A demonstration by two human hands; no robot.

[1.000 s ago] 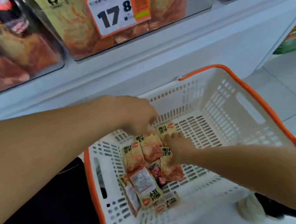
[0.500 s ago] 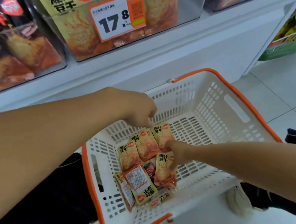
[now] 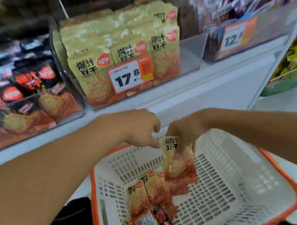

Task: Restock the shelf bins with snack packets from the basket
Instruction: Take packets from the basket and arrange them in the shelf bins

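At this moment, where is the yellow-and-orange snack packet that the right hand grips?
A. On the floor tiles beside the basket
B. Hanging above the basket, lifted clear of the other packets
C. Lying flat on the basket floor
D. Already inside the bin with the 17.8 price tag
B: the right hand pinches the snack packet by its top, and it dangles over the white basket, above the packets left inside.

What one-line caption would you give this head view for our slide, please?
Right hand lifts a yellow snack packet above the white basket, left hand alongside.
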